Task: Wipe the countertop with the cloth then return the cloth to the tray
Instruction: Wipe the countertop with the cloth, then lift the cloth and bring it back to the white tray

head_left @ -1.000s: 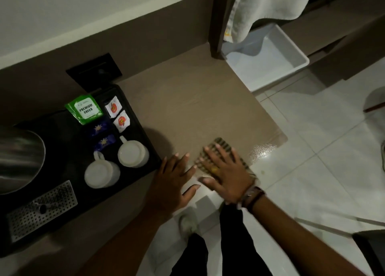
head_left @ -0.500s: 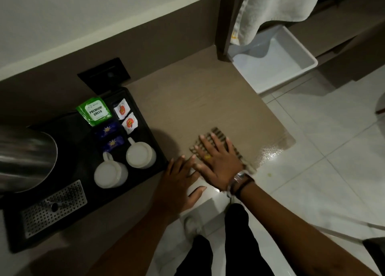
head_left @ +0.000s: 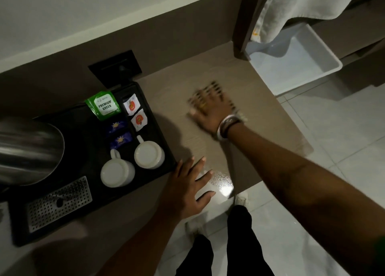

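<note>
A small checked cloth (head_left: 213,87) lies flat on the brown countertop (head_left: 260,113), blurred by motion. My right hand (head_left: 210,111) presses down on the cloth with fingers spread, near the middle of the counter. My left hand (head_left: 187,186) rests flat on the counter's front edge, fingers apart, right beside the black tray (head_left: 87,148). A wet sheen (head_left: 224,182) shows on the counter near my left hand.
The black tray holds two upturned white cups (head_left: 133,163), tea and sugar sachets (head_left: 116,113), a steel kettle (head_left: 27,148) and a perforated drip grate (head_left: 59,203). A white bin (head_left: 295,63) stands beyond the counter's right end, a towel (head_left: 291,7) hanging above it.
My right hand has pushed the cloth away from the front edge toward the back of the counter. My left hand stays planted by the tray.
</note>
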